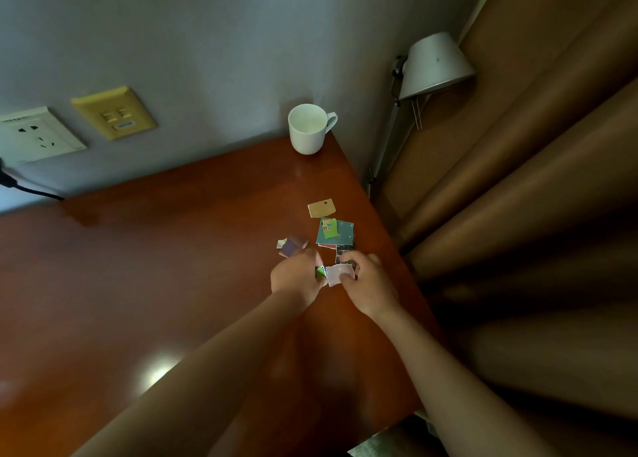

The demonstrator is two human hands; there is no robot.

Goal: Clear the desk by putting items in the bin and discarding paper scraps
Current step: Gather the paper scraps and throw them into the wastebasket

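Note:
Several paper scraps lie near the right edge of the brown desk (172,266). A tan scrap (321,208) lies farthest back, a teal and green pile (335,232) sits behind my hands, and a purple scrap (291,246) lies to the left. My left hand (297,277) is curled round a green striped scrap (320,272). My right hand (366,284) pinches a pale pink scrap (338,273) between thumb and fingers. A dark scrap (343,251) lies just behind my right fingers. No bin is in view.
A white mug (309,128) stands at the desk's back right corner against the wall. A floor lamp (435,66) and brown curtains (535,180) are to the right. Wall sockets (38,135) and a yellow switch plate (115,113) sit at the left.

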